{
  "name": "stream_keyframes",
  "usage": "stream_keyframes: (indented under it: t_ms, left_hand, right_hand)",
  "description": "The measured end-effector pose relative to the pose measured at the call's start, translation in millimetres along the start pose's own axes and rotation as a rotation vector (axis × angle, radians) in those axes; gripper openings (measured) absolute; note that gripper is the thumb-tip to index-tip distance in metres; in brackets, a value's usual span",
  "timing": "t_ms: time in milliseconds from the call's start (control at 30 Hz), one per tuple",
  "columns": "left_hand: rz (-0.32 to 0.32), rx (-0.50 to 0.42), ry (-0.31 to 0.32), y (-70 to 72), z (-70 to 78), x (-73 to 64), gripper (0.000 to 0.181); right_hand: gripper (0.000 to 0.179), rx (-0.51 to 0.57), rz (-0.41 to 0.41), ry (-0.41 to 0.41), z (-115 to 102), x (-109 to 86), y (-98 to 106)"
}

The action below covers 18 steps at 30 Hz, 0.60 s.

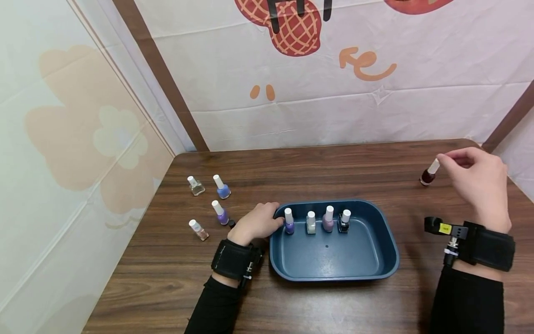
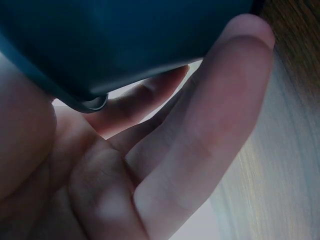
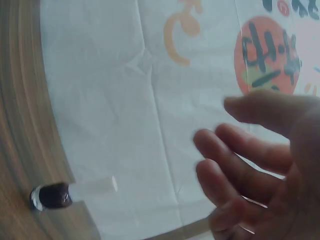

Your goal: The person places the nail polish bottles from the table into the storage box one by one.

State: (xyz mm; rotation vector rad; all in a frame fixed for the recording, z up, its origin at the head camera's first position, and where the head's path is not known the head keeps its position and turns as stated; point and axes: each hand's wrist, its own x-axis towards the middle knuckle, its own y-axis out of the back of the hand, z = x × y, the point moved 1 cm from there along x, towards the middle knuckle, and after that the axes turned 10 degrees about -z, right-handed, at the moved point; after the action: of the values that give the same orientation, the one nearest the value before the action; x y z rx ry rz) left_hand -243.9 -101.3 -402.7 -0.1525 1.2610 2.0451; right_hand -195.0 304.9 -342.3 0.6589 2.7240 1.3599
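"Logging the right hand (image 1: 479, 181): where does the dark red nail polish bottle (image 1: 426, 177) lie from it?"

"Upper right of the head frame, just left of and below the fingertips. Right hand nearer; left hand (image 1: 258, 222) well apart, near frame centre."

"Long axis?"

"Upright on the table (image 1: 333, 171), white cap (image 1: 434, 165) topmost, toward the fingers."

"Pinched?"

"No. Right wrist view, lower left: a gap separates cap and hand. Fingers loosely bent, thumb apart, nothing held."

"Left hand?"

"Gripping the blue tray (image 1: 333, 264) by its left rim, thumb inside, fingers outside."

"Deciding relation?"

"My judgement: the cap-to-fingertip gap."
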Motion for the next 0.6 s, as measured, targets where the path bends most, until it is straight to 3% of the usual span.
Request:
stream_keyframes:
  t_ms: [133,300,600]
  left_hand:
    - [0.006,0.008,0.004,0.2,0.8,-0.4,0.038]
    - [0.007,-0.002,-0.004,-0.1,0.4,-0.5,0.032]
    - [0.007,-0.012,-0.023,-0.3,0.0,-0.5,0.029]
  right_hand:
    - [0.035,0.108,0.089,-0.127,11.4,4.7,1.6]
    - [0.038,0.170,0.139,-0.173,23.2,11.7,-6.5]
    - [0.043,0.218,0.036,-0.231,38.5,21.4,-19.1]
